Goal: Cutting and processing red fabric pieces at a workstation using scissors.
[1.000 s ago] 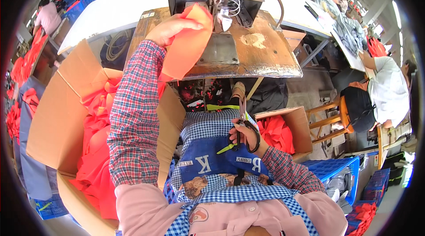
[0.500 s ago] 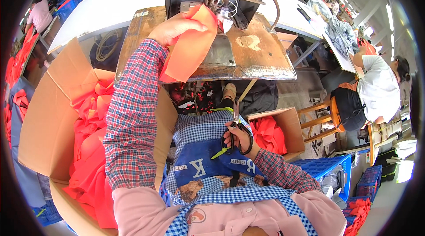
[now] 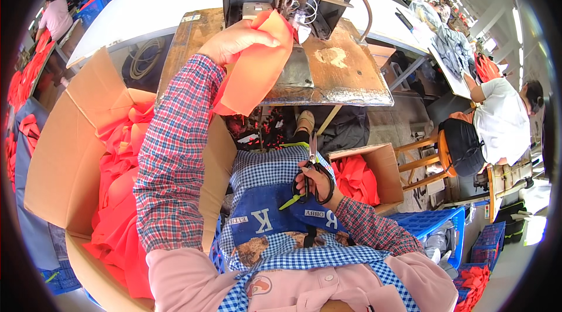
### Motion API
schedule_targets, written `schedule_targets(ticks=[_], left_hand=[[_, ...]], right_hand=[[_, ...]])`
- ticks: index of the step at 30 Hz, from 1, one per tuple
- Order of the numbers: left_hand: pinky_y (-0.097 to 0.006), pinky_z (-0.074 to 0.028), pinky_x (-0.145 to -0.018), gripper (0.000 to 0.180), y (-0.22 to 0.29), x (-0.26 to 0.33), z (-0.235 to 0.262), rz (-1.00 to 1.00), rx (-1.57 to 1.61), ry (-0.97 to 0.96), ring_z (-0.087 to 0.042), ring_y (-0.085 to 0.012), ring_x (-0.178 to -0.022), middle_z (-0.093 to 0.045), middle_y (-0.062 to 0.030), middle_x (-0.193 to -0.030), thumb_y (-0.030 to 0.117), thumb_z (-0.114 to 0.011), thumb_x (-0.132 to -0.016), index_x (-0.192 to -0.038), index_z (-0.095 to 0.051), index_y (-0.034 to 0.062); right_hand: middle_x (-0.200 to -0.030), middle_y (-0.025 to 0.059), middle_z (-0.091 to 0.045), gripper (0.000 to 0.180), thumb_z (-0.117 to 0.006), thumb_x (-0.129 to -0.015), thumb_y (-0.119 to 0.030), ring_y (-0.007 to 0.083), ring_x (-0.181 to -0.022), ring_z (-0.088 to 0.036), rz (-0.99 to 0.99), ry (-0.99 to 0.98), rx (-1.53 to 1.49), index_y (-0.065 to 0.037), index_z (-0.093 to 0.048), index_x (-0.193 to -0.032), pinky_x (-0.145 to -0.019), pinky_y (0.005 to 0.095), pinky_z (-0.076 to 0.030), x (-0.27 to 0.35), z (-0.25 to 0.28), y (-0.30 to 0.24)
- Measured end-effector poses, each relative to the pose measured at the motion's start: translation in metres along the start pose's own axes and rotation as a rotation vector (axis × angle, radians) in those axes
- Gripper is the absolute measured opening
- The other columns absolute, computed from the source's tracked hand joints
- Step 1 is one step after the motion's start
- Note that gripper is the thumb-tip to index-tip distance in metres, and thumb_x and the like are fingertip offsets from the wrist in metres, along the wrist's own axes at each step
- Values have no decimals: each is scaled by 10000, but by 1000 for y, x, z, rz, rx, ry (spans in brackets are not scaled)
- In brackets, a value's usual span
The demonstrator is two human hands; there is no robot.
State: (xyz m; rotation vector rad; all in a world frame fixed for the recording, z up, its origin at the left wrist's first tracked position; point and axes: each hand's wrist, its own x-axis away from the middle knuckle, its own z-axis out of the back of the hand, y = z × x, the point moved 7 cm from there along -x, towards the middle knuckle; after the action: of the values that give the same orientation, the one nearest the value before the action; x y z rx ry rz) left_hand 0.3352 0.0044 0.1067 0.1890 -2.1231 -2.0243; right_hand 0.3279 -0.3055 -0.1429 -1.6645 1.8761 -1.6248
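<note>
My left hand point(image 3: 241, 43) grips an orange-red fabric piece point(image 3: 257, 69) by its upper left side, thumb on top. The cloth hangs over the front edge of the worn wooden table point(image 3: 345, 78), its upper end close to the sewing machine's needle area point(image 3: 295, 16). Over my lap, my right hand point(image 3: 316, 182) is closed around black-handled scissors point(image 3: 313, 163), blades pointing away from me. A yellow-green tag or strip point(image 3: 290, 202) sticks out beside the handles. Beneath them is my blue checked apron point(image 3: 257, 174).
A large cardboard box point(image 3: 70, 165) full of red fabric point(image 3: 120, 206) stands at my left. To the right are a smaller box point(image 3: 392, 174) with red cloth and a blue crate point(image 3: 456, 224). A person in a white top point(image 3: 500, 119) sits farther right.
My left hand and the fabric have shifted slightly right and down in the picture. The right hand stays on the scissors over my lap.
</note>
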Motion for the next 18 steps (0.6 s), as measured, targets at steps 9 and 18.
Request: schedule_targets(ticks=[9,18], left_hand=[[-313,-530,-815,381,-1,1,-2,-5,-14,-31,-644,-160,-908,-666,-82,-1027,126,-732,-788,-1130,-606,15],[-300,-522,-811,405,3,34,-20,-3,20,-11,-641,-155,-906,-664,-66,-1013,139,-719,-802,-1165,-592,16]], right_hand=[[-879,87,-628,322,-534,-955,-243,176,-744,-636,-4,7,15,-60,-494,-1217,-636,287,-523,-1,-2,0],[-880,93,-622,320,-526,-956,-235,175,-732,-635,8,13,41,-43,-494,-1209,-623,280,-524,2,-4,-3]])
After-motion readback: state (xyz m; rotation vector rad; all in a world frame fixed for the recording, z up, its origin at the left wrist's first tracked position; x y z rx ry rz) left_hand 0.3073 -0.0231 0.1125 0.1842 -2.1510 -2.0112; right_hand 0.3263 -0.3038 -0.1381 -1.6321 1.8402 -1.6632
